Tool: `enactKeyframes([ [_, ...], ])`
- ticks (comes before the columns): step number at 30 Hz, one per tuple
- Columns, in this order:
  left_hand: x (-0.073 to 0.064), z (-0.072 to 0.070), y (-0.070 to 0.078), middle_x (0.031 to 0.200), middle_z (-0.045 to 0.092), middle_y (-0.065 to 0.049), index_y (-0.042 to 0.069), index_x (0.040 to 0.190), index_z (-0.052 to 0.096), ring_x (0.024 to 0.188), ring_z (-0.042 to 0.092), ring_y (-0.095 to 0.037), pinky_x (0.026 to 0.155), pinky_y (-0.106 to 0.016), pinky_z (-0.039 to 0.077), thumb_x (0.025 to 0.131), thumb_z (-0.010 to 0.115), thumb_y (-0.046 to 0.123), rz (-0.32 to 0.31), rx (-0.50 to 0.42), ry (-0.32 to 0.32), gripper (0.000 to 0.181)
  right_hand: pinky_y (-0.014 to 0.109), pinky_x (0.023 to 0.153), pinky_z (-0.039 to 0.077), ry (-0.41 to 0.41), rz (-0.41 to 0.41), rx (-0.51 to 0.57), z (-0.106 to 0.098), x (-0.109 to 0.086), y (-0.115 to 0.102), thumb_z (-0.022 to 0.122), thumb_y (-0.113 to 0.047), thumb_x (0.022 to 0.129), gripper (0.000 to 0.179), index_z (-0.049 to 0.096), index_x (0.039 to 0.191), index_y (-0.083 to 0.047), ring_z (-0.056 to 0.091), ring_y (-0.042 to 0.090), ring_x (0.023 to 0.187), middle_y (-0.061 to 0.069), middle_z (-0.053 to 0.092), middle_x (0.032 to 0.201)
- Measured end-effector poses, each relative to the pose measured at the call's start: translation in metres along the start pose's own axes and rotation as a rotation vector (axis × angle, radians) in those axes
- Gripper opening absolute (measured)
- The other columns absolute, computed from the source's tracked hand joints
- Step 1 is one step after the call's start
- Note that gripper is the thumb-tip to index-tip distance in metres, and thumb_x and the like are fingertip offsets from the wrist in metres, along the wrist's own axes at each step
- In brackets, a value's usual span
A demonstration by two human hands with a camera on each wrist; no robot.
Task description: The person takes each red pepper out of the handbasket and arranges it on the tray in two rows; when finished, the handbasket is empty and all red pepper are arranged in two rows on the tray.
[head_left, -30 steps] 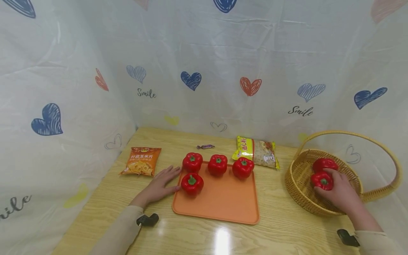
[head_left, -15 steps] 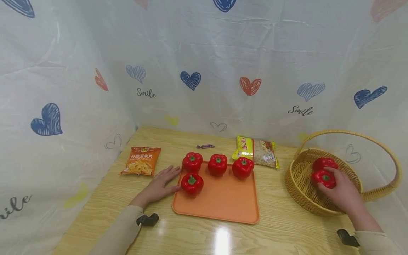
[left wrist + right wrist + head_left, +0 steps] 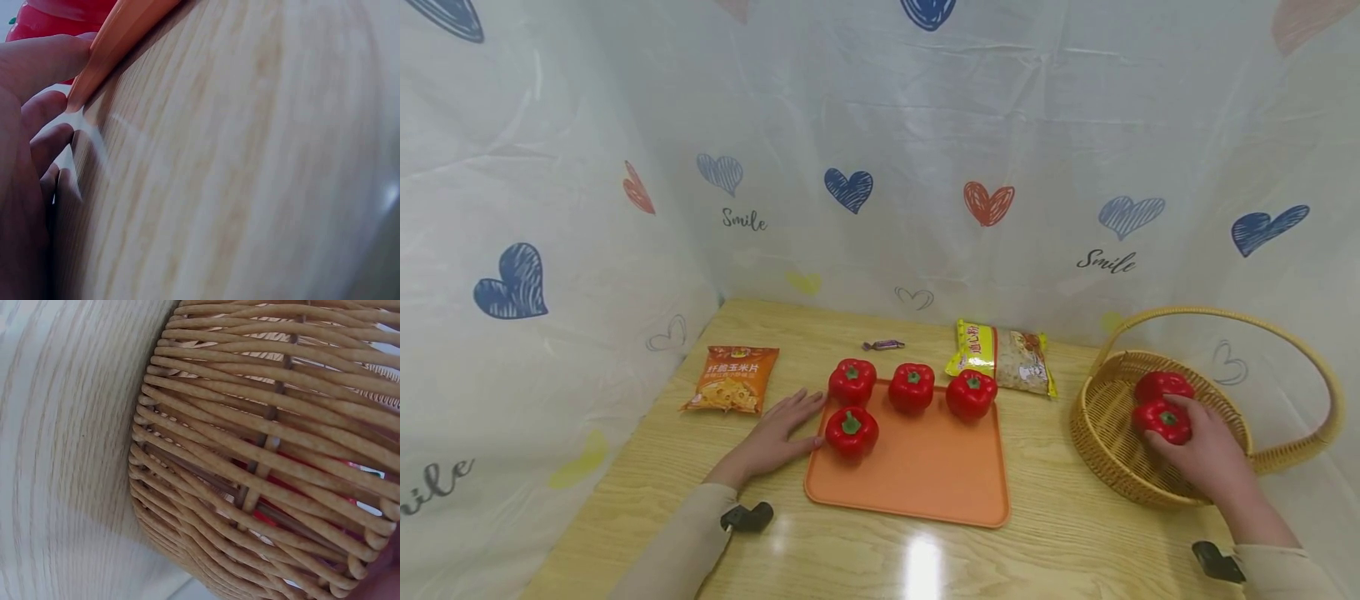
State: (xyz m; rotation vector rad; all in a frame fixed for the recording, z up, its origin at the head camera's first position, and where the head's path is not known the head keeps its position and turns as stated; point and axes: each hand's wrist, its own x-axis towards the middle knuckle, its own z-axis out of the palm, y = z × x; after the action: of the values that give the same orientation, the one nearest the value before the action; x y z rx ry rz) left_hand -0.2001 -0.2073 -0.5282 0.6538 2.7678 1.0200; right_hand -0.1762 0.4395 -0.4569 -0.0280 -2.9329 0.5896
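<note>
My right hand (image 3: 1210,454) reaches into the wicker basket (image 3: 1101,450) and grips a red bell pepper (image 3: 1157,418), thumb on its near side and fingers over its top. Behind it in the basket lies another red bell pepper (image 3: 1161,384). My left hand (image 3: 775,439) rests on the table with fingers spread, at the left edge of the orange tray (image 3: 932,483). In the left wrist view its thumb (image 3: 53,59) lies against the tray's rim (image 3: 115,47). Several bell peppers stand on the tray, the nearest (image 3: 852,435) beside my left thumb.
An orange snack bag (image 3: 733,379) lies left of the tray. Behind the tray are a small wrapped candy (image 3: 883,344) and a yellow, partly clear food bag (image 3: 1003,357). The basket's tall handle (image 3: 1225,312) arches over its right side. A patterned curtain (image 3: 887,167) closes off the back.
My right hand has shifted the gripped bell pepper slightly inside the basket and tilted it, so its stem points more upward. In the last half second both hands have stayed put.
</note>
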Motion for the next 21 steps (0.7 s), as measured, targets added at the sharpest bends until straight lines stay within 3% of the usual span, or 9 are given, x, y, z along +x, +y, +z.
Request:
enactKeyframes([
  [21,-0.0001,0.0009,-0.0006,0.165,0.032,-0.001,0.019,0.158,0.039,0.156,0.014,-0.032,0.124,-0.056,0.009,0.097,0.064,0.049,-0.003,-0.006,0.003,0.073,0.079,0.080,0.041,0.038,0.002,-0.022,0.0020,-0.0049,-0.0065,0.074,-0.031,0.093,0.067,0.046,0.142,0.005,0.042,0.062,0.111,0.043,0.039,0.130],
])
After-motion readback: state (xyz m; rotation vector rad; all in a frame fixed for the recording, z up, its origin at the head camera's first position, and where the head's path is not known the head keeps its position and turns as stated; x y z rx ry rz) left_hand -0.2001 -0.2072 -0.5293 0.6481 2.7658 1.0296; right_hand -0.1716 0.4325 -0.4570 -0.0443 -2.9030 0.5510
